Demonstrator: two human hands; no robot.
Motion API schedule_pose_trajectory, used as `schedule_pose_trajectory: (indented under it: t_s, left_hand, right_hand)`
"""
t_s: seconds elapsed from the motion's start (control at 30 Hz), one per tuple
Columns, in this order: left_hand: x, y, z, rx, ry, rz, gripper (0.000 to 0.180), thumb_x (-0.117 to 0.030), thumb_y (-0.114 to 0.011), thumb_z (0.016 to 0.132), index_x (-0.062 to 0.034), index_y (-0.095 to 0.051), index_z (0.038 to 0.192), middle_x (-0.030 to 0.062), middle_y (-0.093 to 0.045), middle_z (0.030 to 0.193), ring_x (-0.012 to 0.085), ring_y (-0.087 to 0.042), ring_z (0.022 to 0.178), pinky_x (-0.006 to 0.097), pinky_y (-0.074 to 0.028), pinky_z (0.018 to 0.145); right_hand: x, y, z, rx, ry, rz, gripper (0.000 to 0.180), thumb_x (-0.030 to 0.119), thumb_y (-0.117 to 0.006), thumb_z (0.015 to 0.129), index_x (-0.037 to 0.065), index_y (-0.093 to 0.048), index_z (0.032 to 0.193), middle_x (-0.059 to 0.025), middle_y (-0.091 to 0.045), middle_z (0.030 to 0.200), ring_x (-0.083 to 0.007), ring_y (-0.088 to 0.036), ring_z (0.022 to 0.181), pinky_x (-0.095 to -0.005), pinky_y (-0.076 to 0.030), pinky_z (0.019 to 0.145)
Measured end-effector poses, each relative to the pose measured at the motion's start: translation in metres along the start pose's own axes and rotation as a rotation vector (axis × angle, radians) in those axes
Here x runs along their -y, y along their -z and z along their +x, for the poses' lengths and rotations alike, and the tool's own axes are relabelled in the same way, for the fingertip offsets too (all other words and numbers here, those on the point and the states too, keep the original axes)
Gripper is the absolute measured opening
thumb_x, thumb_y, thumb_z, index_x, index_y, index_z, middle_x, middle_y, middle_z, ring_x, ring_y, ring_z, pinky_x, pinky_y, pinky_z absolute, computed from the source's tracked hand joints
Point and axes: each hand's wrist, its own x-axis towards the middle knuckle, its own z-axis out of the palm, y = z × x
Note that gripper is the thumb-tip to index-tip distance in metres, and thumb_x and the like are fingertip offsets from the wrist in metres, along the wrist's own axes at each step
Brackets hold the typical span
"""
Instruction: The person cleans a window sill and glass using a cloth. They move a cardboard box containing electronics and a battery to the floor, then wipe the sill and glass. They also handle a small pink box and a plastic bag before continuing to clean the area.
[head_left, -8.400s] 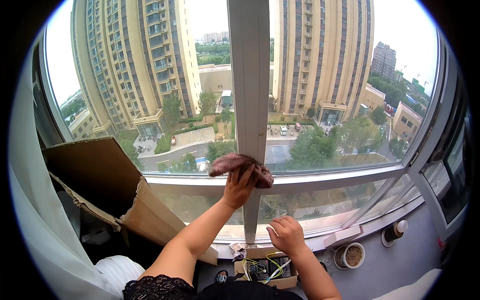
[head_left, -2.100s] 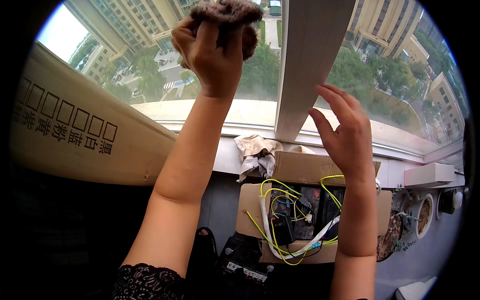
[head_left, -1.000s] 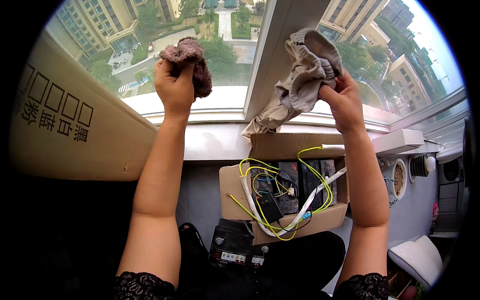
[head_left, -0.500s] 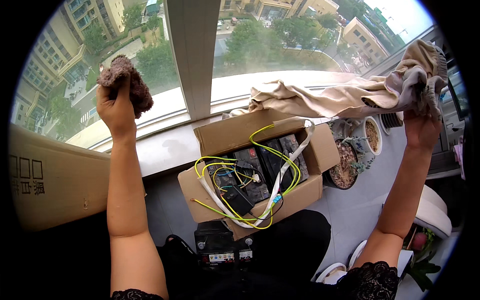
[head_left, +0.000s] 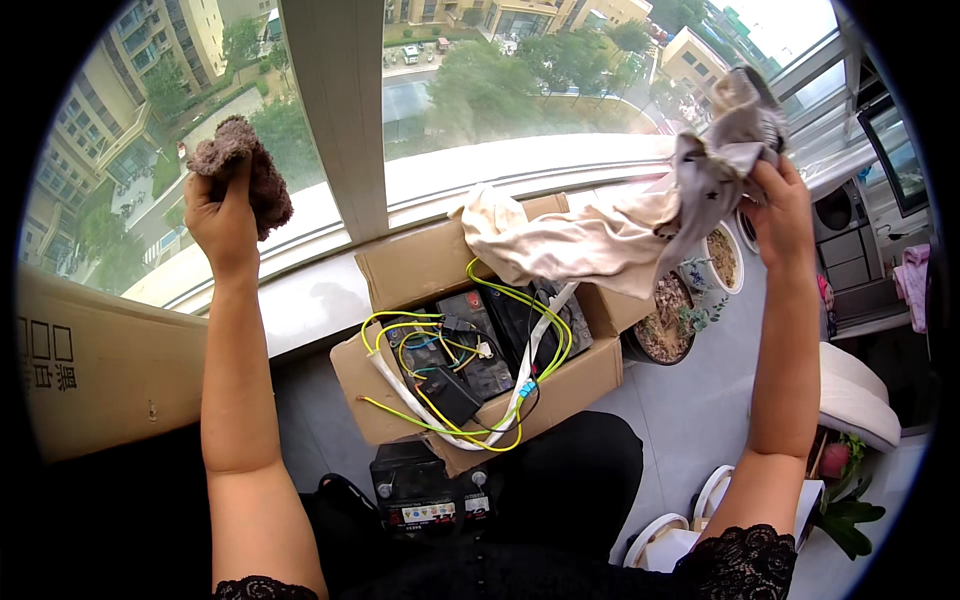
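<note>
My left hand (head_left: 222, 222) is raised before the window, closed round a fluffy brown cleaning cloth (head_left: 268, 190). On the other side, my right hand (head_left: 782, 212) grips one end of a beige garment (head_left: 590, 232) with a grey ribbed edge. Its loose end sags over the far side of an open cardboard box (head_left: 575, 372). Inside the box are black batteries (head_left: 490, 375), partly hidden by yellow-green wires (head_left: 480, 433), a white cable sleeve and a black adapter (head_left: 449, 393). Another black battery (head_left: 425, 485) stands on the floor between my legs.
A large window with a white frame post (head_left: 345, 120) and a sill (head_left: 320, 300) lies ahead. Potted plants (head_left: 665, 325) stand right of the box. A big carton (head_left: 110, 370) is at the left. White slippers (head_left: 665, 540) and a cushioned seat (head_left: 855, 400) are at the right.
My right hand has moved left and up, bringing the garment inward, so its loose end now hangs over the box. My left hand still holds the brown cloth. The view has shifted slightly.
</note>
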Motion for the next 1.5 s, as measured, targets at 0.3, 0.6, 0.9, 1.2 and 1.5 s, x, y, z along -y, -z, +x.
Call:
schedule_pose_trajectory:
  t_s: [0.3, 0.6, 0.9, 1.2, 1.5]
  left_hand:
    - [-0.018, -0.001, -0.005, 0.019, -0.026, 0.103, 0.018, -0.011, -0.075, 0.083, -0.0042, -0.071, 0.099, 0.0045, -0.055, 0.104, 0.0152, -0.054, 0.097, 0.028, -0.043, 0.088]
    - [-0.035, 0.001, -0.01, 0.145, 0.236, -0.152, 0.022, -0.011, -0.072, 0.086, -0.0025, -0.066, 0.105, 0.0037, -0.063, 0.101, 0.0128, -0.058, 0.089, 0.028, -0.047, 0.082]
    - [-0.053, 0.004, -0.018, 0.725, 0.784, -0.326, 0.057, -0.012, -0.074, 0.079, -0.0024, -0.04, 0.125, 0.0127, -0.059, 0.106, 0.0189, -0.064, 0.09, 0.033, -0.054, 0.08]
    - [-0.092, 0.013, -0.013, 1.164, 0.769, -0.419, 0.069, -0.011, -0.082, 0.067, -0.0049, -0.047, 0.127, 0.0086, -0.056, 0.116, 0.0168, -0.055, 0.107, 0.029, -0.044, 0.093]
    - [-0.088, 0.025, -0.077, 1.113, 0.846, -0.28, 0.078, -0.017, -0.083, 0.067, -0.0091, -0.053, 0.138, 0.0094, -0.059, 0.127, 0.0177, -0.057, 0.11, 0.031, -0.044, 0.098]
  right_hand:
    - [-0.15, -0.211, -0.014, 0.573, -0.02, -1.134, 0.113, 0.074, -0.067, 0.062, 0.014, -0.029, 0.15, -0.025, -0.049, 0.135, -0.0396, -0.048, 0.125, -0.0562, -0.037, 0.103]
    - [-0.197, -0.191, -0.005, 0.488, 0.14, -1.155, 0.071, 0.018, -0.069, 0.07, 0.024, -0.048, 0.138, -0.0179, -0.064, 0.115, -0.0352, -0.062, 0.103, -0.047, -0.05, 0.086]
    - [-0.089, -0.147, 0.012, 0.554, -0.066, 0.027, 0.054, -0.005, -0.057, 0.075, -0.002, -0.057, 0.129, -0.0079, -0.067, 0.11, -0.0142, -0.064, 0.095, -0.0271, -0.052, 0.084]
    - [-0.085, -0.201, 0.004, 0.709, -0.346, 0.687, 0.038, 0.006, -0.056, 0.087, -0.002, -0.054, 0.124, -0.0131, -0.064, 0.115, -0.0218, -0.065, 0.101, -0.0349, -0.053, 0.09]
    - [-0.114, -0.308, -0.073, 0.806, -0.564, 0.644, 0.048, 0.0, -0.049, 0.084, 0.0, -0.044, 0.132, -0.015, -0.058, 0.122, -0.0257, -0.06, 0.108, -0.0365, -0.05, 0.093]
